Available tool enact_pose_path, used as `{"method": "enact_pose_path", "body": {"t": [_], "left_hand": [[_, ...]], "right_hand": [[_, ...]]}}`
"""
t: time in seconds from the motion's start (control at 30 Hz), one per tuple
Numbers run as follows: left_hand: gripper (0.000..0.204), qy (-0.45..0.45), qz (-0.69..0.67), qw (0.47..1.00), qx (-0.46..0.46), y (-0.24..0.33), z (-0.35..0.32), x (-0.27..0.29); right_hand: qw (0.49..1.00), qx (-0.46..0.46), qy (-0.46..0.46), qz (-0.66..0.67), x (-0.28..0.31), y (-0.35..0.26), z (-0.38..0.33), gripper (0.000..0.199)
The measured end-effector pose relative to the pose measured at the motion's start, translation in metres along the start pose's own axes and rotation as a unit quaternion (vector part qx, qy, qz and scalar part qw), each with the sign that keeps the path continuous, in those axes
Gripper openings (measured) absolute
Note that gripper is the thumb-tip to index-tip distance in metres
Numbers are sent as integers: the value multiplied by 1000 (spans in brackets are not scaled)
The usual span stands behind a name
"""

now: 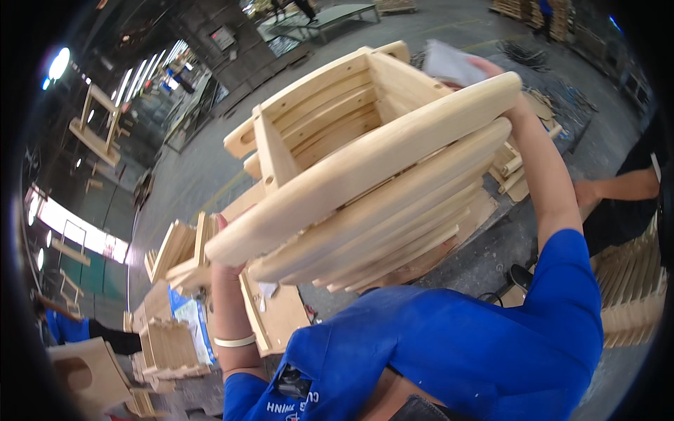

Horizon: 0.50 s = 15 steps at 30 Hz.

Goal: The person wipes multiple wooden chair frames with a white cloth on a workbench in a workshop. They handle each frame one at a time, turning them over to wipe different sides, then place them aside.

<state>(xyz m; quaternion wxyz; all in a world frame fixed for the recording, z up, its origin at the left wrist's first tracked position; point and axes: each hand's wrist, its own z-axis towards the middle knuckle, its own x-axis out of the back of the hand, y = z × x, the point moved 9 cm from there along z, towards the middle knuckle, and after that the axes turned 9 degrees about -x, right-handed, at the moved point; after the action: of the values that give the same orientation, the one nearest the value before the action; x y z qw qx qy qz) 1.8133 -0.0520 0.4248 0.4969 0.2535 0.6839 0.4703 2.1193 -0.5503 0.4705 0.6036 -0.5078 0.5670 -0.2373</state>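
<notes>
A pale wooden slatted box (379, 158), shaped like a planter with rounded slat ends, is raised and tilted in front of my chest. My left hand (230, 268) grips its near left corner; the slat end hides most of the fingers. Behind the box's far right corner is my right hand (489, 69), partly covered by the top slat. It is closed on a white sheet (453, 64), which looks like paper or thin cloth, against that end of the box.
Below the box lies a flat wooden board (284, 319). More slatted wooden pieces (172, 344) stand at the left, and a stack of slats (632, 302) is at the right. A co-worker's arm (621, 188) reaches in from the right. Wooden frames (102, 130) hang at far left.
</notes>
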Motion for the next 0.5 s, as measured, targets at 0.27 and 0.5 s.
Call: {"method": "enact_pose_path", "body": {"t": [0.27, 0.5], "left_hand": [[102, -115, 244, 919, -286, -30, -66, -1], [76, 17, 324, 845, -425, -53, -85, 1]], "right_hand": [[930, 321, 180, -13, 109, 46, -50, 43], [937, 184, 167, 245, 73, 99, -63, 46]]}}
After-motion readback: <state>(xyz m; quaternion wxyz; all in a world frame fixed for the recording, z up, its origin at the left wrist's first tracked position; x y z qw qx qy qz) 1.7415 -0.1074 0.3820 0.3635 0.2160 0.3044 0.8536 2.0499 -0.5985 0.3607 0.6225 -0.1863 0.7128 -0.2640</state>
